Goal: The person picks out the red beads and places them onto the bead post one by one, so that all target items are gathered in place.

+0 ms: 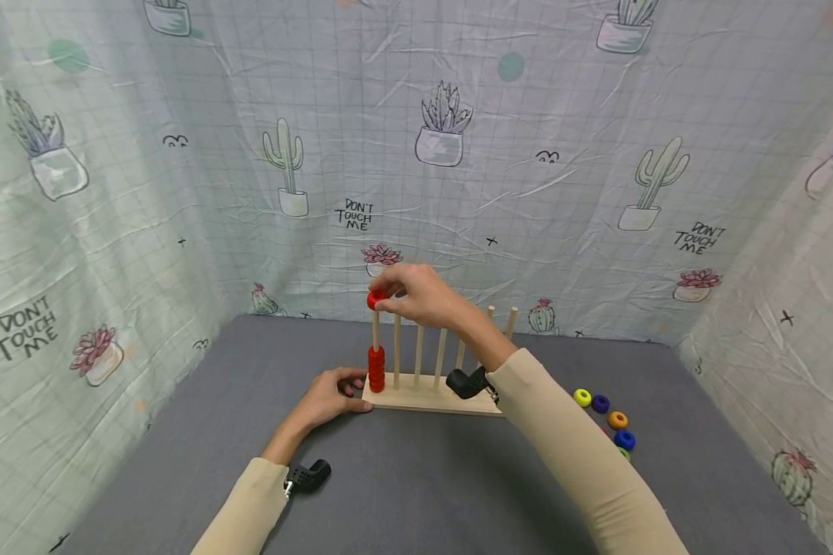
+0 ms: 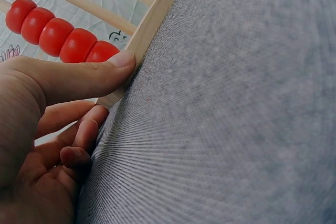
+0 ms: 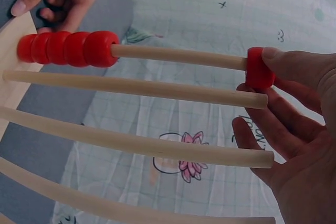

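We see five red beads (image 1: 376, 370) stacked low on the leftmost peg (image 1: 376, 331) of the wooden base (image 1: 423, 398), with a sixth red bead (image 3: 260, 68) at that peg's tip, so we judge this first column well under way. The other pegs (image 1: 419, 358) look bare where we can see them, and loose beads (image 1: 616, 425) in several colours remain on the table's right side, some behind the sleeve. Our right hand (image 1: 419, 294) is nearly closed, pinching the sixth bead between thumb and fingers; our left hand (image 1: 328, 401) is partly closed, gripping the base's left end, thumb against its near edge
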`<control>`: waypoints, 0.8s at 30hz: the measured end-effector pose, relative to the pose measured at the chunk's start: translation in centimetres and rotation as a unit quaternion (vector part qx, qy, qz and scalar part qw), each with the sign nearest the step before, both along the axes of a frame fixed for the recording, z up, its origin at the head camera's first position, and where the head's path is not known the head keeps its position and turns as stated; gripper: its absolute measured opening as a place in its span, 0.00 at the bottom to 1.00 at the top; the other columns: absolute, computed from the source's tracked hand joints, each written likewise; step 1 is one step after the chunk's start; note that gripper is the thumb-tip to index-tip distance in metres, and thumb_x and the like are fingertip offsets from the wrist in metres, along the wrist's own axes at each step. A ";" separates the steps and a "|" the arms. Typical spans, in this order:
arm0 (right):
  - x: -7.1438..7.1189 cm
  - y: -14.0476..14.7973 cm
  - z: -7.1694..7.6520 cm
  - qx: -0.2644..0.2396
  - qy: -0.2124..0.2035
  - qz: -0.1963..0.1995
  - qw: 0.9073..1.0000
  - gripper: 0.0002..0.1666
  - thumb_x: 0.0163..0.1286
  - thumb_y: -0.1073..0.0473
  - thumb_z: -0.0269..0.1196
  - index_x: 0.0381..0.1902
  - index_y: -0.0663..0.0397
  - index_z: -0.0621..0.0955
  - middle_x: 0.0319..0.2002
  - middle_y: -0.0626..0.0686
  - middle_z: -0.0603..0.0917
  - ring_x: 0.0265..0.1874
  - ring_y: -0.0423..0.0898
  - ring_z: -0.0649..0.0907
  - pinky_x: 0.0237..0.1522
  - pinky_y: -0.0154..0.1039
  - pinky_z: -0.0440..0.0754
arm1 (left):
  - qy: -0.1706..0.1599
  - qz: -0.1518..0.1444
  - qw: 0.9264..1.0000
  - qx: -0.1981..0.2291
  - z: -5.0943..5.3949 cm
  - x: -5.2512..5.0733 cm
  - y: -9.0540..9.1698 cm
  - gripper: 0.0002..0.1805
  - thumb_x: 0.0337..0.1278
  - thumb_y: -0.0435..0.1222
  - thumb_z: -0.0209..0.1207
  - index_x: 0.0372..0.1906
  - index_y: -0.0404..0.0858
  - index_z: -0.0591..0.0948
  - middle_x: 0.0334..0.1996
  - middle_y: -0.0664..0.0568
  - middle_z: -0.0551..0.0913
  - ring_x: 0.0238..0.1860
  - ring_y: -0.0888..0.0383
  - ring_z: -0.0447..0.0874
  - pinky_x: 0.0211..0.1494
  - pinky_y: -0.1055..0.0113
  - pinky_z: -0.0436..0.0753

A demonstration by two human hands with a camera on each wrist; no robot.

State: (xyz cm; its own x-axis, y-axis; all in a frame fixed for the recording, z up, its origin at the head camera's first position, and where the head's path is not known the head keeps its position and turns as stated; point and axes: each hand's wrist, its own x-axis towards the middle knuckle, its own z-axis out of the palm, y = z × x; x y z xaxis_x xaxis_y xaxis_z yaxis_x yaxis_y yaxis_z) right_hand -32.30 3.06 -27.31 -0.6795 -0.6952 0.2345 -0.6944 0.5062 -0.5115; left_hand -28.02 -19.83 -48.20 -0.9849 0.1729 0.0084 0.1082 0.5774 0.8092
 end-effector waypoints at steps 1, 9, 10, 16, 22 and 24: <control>0.0 0.0 0.0 -0.001 -0.002 0.000 1.000 0.17 0.72 0.60 0.68 0.57 0.55 0.86 0.52 0.54 0.88 0.51 0.48 0.88 0.55 0.40 0.84 | 0.001 0.000 1.000 0.001 0.0 0.0 0.0 0.36 0.42 0.39 0.81 0.62 0.37 0.84 0.43 0.50 0.85 0.39 0.57 0.77 0.43 0.63 0.75; 0.0 0.0 -0.2 -0.012 -0.022 -0.001 1.000 0.17 0.72 0.61 0.68 0.57 0.57 0.85 0.50 0.55 0.88 0.50 0.49 0.89 0.53 0.35 0.85 | 0.004 0.003 1.000 -0.004 -0.1 -0.1 0.1 0.36 0.41 0.39 0.81 0.61 0.38 0.84 0.42 0.52 0.85 0.39 0.57 0.77 0.43 0.63 0.75; 0.0 0.0 -0.2 -0.013 -0.023 -0.002 1.000 0.17 0.72 0.61 0.68 0.57 0.57 0.85 0.50 0.55 0.88 0.50 0.49 0.89 0.53 0.35 0.85 | 0.004 0.003 1.000 -0.005 -0.1 -0.1 0.1 0.36 0.41 0.39 0.81 0.61 0.38 0.84 0.42 0.52 0.85 0.39 0.57 0.77 0.43 0.63 0.75; -0.2 0.0 -0.4 -0.017 -0.029 -0.003 0.999 0.15 0.72 0.61 0.68 0.55 0.57 0.85 0.50 0.55 0.88 0.50 0.49 0.89 0.52 0.35 0.85 | 0.004 0.003 1.000 -0.005 -0.1 -0.1 0.1 0.36 0.41 0.39 0.81 0.61 0.37 0.84 0.42 0.52 0.85 0.39 0.57 0.77 0.43 0.63 0.75; -0.3 0.0 -0.4 -0.018 -0.033 0.001 0.999 0.16 0.72 0.62 0.68 0.56 0.57 0.85 0.50 0.55 0.88 0.50 0.49 0.89 0.52 0.34 0.85 | 0.004 0.001 1.000 -0.003 -0.1 -0.1 0.0 0.36 0.41 0.39 0.81 0.61 0.38 0.84 0.42 0.52 0.85 0.39 0.58 0.77 0.43 0.63 0.75; -0.3 0.1 -0.4 -0.018 -0.034 0.000 0.999 0.16 0.72 0.62 0.68 0.56 0.57 0.85 0.50 0.55 0.88 0.50 0.49 0.89 0.52 0.35 0.85 | 0.004 0.001 1.000 -0.002 -0.1 -0.1 0.0 0.36 0.41 0.39 0.81 0.62 0.38 0.84 0.42 0.52 0.85 0.39 0.57 0.77 0.43 0.63 0.75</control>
